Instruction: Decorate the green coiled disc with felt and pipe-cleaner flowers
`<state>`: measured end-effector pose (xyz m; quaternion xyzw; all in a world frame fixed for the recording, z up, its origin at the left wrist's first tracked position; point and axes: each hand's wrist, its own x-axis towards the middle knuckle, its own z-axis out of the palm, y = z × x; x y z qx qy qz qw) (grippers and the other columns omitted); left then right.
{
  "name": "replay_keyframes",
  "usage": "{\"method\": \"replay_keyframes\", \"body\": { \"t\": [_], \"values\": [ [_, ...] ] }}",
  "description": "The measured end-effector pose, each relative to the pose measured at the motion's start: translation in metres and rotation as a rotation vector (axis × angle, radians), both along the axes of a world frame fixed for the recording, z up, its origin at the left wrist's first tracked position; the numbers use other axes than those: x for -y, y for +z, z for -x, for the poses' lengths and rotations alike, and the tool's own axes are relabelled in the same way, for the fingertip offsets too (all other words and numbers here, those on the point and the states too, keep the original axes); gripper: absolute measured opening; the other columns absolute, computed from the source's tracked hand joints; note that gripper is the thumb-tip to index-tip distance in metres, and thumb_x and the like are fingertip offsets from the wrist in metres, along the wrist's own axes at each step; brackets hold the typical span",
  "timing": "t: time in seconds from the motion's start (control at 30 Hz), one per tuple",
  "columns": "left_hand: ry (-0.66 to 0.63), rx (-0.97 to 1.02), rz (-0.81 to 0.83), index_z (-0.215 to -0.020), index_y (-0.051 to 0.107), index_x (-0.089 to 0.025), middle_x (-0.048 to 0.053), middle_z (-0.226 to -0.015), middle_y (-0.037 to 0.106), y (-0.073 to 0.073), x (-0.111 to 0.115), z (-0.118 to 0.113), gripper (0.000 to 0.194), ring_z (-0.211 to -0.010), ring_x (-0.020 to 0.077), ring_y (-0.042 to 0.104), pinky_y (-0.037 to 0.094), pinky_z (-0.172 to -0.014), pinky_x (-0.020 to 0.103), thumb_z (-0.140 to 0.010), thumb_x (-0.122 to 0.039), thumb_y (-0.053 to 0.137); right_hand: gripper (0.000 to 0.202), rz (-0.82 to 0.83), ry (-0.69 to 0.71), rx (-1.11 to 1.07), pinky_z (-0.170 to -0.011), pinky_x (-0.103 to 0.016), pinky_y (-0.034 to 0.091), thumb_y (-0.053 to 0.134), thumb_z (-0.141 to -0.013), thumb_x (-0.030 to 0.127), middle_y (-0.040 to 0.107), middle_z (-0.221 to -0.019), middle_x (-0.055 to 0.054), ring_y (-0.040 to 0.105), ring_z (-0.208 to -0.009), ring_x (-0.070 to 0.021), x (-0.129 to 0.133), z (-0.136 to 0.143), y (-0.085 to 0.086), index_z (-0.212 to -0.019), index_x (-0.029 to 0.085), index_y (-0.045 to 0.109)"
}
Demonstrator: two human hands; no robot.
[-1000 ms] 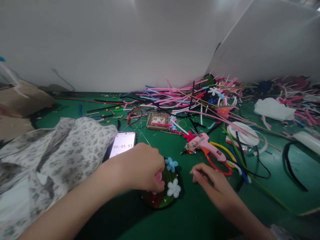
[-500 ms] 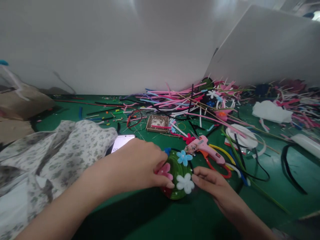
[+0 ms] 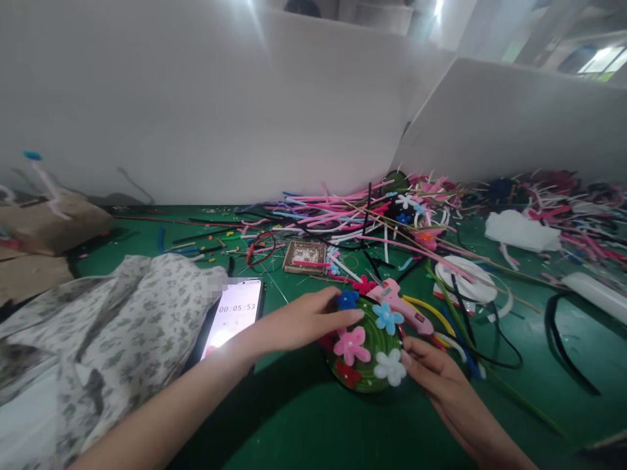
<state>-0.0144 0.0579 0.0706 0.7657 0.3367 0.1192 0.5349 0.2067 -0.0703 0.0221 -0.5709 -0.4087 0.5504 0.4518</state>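
A round green coiled piece (image 3: 369, 339) bears a pink flower (image 3: 351, 346), a light blue flower (image 3: 388, 318), a white flower (image 3: 390, 367), a red flower (image 3: 348, 374) and a dark blue flower (image 3: 348, 300). My left hand (image 3: 313, 320) grips its upper left edge, thumb lying over the green top near the dark blue flower. On the right edge, beside the white flower, my right hand (image 3: 431, 365) pinches the piece between thumb and fingers. Just behind it lies a pink glue gun (image 3: 409, 312).
A lit phone (image 3: 235, 316) showing a timer lies left of my left hand, beside a floral cloth (image 3: 142, 313). Behind are a small box of beads (image 3: 304, 256) and heaped pipe cleaners (image 3: 318, 205). A white spool (image 3: 465, 279) lies at the right.
My left thumb has moved off the pink flower to the upper left edge, uncovering pink and red flowers. The round piece appears further right, and more of the phone shows.
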Motion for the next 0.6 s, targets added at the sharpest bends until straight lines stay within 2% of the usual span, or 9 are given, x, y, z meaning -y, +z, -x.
{"method": "replay_keyframes", "body": {
  "t": [0.1,0.17,0.33,0.43,0.5,0.6],
  "values": [
    [0.026,0.178,0.227,-0.102,0.059,-0.019,0.004,-0.100,0.066,-0.008,0.000,-0.005,0.041,-0.090,0.0194,0.061,0.046,-0.076,0.030,-0.077,-0.051,0.068,0.035,-0.011,-0.078,0.063,-0.069,-0.028,0.048,0.072,-0.072,0.054,0.062,-0.075,-0.001,0.056,-0.072,-0.0166,0.000,-0.002,-0.002,-0.077,0.021,0.066],
    [0.030,0.220,0.305,-0.095,0.060,-0.018,0.002,-0.092,0.065,-0.011,-0.001,-0.007,0.038,-0.085,0.0181,0.062,0.046,-0.074,0.030,-0.072,-0.044,0.075,0.038,-0.024,-0.129,0.140,-0.064,-0.026,0.048,0.072,-0.070,0.057,0.062,-0.072,-0.001,0.056,-0.069,-0.0165,0.000,-0.003,-0.002,-0.078,0.020,0.068],
    [0.001,0.203,0.356,-0.077,0.060,-0.016,-0.004,-0.072,0.060,-0.012,-0.004,-0.007,0.027,-0.069,0.0139,0.058,0.042,-0.067,0.027,-0.067,-0.034,0.078,0.038,-0.106,-0.169,0.348,-0.053,-0.023,0.042,0.065,-0.077,0.058,0.056,-0.063,0.000,0.051,-0.060,-0.0139,-0.002,-0.001,0.000,-0.072,0.020,0.066],
    [-0.014,0.170,0.328,-0.076,0.060,-0.017,-0.005,-0.069,0.057,-0.013,-0.004,-0.006,0.029,-0.065,0.0121,0.055,0.039,-0.062,0.026,-0.064,-0.034,0.080,0.037,-0.150,-0.214,0.327,-0.053,-0.025,0.044,0.064,-0.078,0.056,0.059,-0.064,-0.001,0.053,-0.059,-0.0145,-0.005,-0.007,-0.001,-0.074,0.020,0.066],
    [-0.024,0.148,0.310,-0.073,0.059,-0.017,-0.006,-0.066,0.055,-0.012,-0.004,-0.004,0.030,-0.062,0.0111,0.053,0.036,-0.059,0.025,-0.063,-0.036,0.081,0.034,-0.192,-0.329,0.266,-0.055,-0.027,0.047,0.065,-0.078,0.054,0.062,-0.067,-0.002,0.056,-0.060,-0.0156,-0.005,-0.021,0.000,-0.077,0.020,0.065],
    [-0.005,0.196,0.351,-0.069,0.058,-0.017,-0.006,-0.067,0.058,-0.011,-0.006,-0.002,0.029,-0.064,0.0113,0.057,0.039,-0.061,0.024,-0.064,-0.033,0.082,0.028,-0.321,-0.704,0.196,-0.060,-0.028,0.049,0.070,-0.074,0.049,0.060,-0.068,0.000,0.057,-0.064,-0.0153,-0.001,-0.053,0.007,-0.079,0.022,0.063]
  ]
}}
